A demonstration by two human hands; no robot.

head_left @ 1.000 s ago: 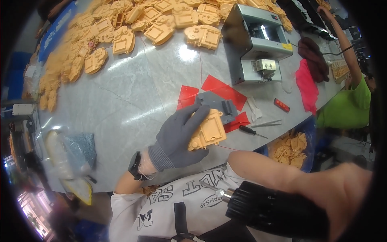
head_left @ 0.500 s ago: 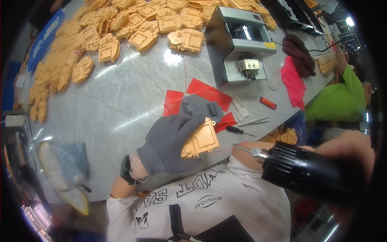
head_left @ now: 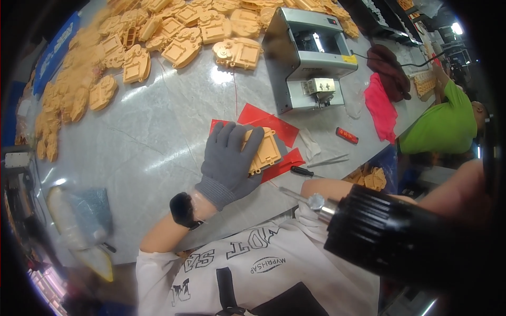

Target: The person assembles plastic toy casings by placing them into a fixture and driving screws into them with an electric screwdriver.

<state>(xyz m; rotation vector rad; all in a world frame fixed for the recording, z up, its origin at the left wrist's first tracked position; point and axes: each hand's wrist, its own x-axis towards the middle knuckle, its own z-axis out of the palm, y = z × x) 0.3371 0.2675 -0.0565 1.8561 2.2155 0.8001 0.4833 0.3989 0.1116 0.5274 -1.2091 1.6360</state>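
Note:
My left hand (head_left: pixel 227 158), in a grey glove, is closed over an orange plastic housing (head_left: pixel 268 151). The housing lies over the grey fixture, which it and the glove largely hide. Red sheets (head_left: pixel 276 125) are spread beneath and around that spot. At the lower right, my bare right hand (head_left: pixel 459 185) grips a black electric screwdriver (head_left: pixel 385 231); most of its fingers are behind the tool or in shadow. The long metal bit (head_left: pixel 292 194) points left, a short way below the housing and apart from it.
Behind stands a grey screw-feeder-like machine (head_left: pixel 311 58). Several orange housings (head_left: pixel 182 47) are heaped at the far left. Right of the sheets lie a small black screwdriver (head_left: pixel 302 171), tweezers (head_left: pixel 329 160) and a red object (head_left: pixel 347 135). A person in green (head_left: pixel 443 124) sits at right.
My left hand has carried the housing up and away from me, onto the grey fixture, its fingers now over the top. The electric screwdriver has shifted left, its bit nearer the housing.

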